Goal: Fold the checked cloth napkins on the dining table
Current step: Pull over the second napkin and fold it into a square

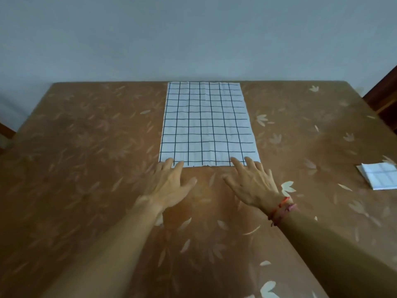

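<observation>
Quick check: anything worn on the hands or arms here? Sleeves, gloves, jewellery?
No gloves and no sleeves in view: both forearms are bare. The left hand wears nothing. The right hand has thin red and pink string bracelets at the wrist. No rings or watch visible.

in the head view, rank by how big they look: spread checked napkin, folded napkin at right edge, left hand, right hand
1. spread checked napkin
2. left hand and right hand: alike, unranked
3. folded napkin, partly cut off by the frame edge

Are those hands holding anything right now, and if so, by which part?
Nothing is held. The left hand and right hand lie open, fingertips on the near edge of the flat checked napkin.
</observation>
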A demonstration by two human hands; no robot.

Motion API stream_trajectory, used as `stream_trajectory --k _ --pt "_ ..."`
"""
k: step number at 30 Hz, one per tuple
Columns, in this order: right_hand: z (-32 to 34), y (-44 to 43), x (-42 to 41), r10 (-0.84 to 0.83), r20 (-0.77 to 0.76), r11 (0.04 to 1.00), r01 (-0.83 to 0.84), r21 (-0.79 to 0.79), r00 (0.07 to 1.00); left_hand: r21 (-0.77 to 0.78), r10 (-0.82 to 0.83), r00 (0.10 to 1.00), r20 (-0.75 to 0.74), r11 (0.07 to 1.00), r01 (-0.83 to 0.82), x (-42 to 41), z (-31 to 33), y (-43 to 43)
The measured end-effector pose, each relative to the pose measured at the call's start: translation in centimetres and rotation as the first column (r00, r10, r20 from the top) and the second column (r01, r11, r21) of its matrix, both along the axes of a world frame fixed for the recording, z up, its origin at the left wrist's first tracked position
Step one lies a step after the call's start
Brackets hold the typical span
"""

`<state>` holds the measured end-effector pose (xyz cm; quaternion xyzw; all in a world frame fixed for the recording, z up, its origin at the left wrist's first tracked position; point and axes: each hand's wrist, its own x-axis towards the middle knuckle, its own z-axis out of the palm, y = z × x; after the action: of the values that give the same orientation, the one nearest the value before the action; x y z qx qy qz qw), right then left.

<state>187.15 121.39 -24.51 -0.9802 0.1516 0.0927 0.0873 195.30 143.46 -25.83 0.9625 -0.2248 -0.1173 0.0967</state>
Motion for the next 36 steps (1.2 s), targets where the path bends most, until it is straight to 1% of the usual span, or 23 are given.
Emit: stream_trajectory --k 4,8,14,18,22,25,31,33,36 --pt "-2.6 -1.4 2.4 0.008 -0.005 1.0 -0.008 0.003 1.0 0.015 0.0 0.999 -0.048 1.0 0.001 1.7 -2.1 -1.8" --pt "-4.8 -2.4 4.2 -0.022 -0.027 1.0 0.023 0.021 0.999 0.012 0.016 0.997 -0.082 1.0 -0.015 3.0 -4.0 -2.9" --pt "-6.7 -3.4 4.9 -0.013 -0.045 1.0 0.013 0.003 0.999 0.11 0.038 0.998 -0.048 0.993 -0.032 3.8 -5.9 -3.2" --pt "-7.5 -3.6 5.0 -0.003 -0.02 1.0 0.003 0.014 1.0 0.153 0.028 0.999 0.022 0.988 -0.031 3.8 -6.8 -3.3" --pt "-8.1 -3.4 5.0 -0.004 0.052 1.0 0.003 0.004 0.999 0.094 0.035 0.995 0.094 0.995 -0.044 3.7 -7.3 -3.6" --pt "-8.3 -3.7 5.1 -0.012 0.063 1.0 0.012 -0.002 0.998 0.028 0.033 0.989 0.146 0.999 -0.038 4.0 -7.3 -3.7" --pt "-7.7 -4.3 5.4 0.026 0.155 0.997 -0.015 -0.07 0.988 -0.114 -0.026 0.949 0.315 0.991 0.065 4.9 -6.8 -2.9" --pt "-7.4 -4.5 5.1 0.054 0.184 0.994 -0.035 -0.103 0.981 -0.12 -0.033 0.943 0.332 0.99 0.076 5.1 -6.3 -2.6" --pt "-6.9 -4.9 4.8 0.078 0.205 0.99 -0.052 -0.129 0.976 -0.077 -0.065 0.936 0.347 0.992 0.097 5.4 -5.9 -2.5"
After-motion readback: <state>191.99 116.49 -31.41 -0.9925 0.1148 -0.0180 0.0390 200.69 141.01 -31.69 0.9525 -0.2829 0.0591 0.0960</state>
